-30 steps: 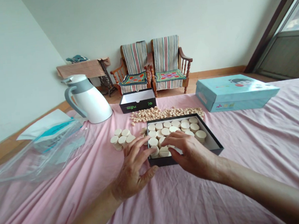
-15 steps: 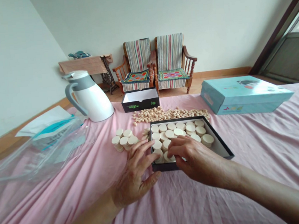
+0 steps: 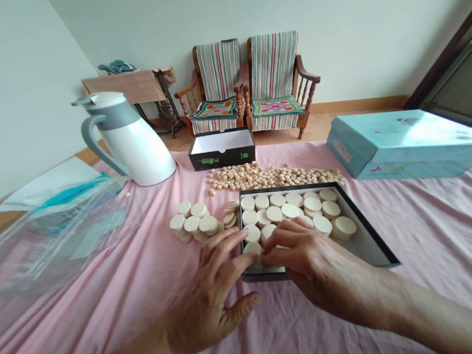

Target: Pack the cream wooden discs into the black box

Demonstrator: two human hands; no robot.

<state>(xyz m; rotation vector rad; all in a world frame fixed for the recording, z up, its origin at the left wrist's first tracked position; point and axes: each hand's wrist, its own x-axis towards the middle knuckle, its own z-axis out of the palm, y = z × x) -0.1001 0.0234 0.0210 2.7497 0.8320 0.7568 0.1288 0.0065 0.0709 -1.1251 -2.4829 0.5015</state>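
Head view, hands over a pink sheet (image 3: 108,320).

Left hand (image 3: 208,300): palm down, fingers spread and nearly straight, thumb out to the side and flat on the sheet. The fingertips reach over the near left corner of the black box (image 3: 374,242) and touch a pale disc (image 3: 253,249) there. It grips nothing.

Right hand (image 3: 309,258): palm down inside the near left part of the box, fingers bent over the discs, tips meeting the left fingertips at the same disc (whether it pinches one, I cannot tell; the knuckles hide the underside).

Box contents: rows of round pale discs (image 3: 292,210), mostly along the far and left sides, some stacked; the near right floor is bare.

Outside the box: a cluster of stacked discs (image 3: 194,224) just left of it, and a strip of small beads (image 3: 269,177) along its far edge.

Further off: a small open black carton (image 3: 222,157), a white jug (image 3: 134,144) to the far left, a clear plastic bag (image 3: 59,236) at the left, a light blue box (image 3: 406,143) to the far right, and two striped armchairs (image 3: 248,82) by the wall.
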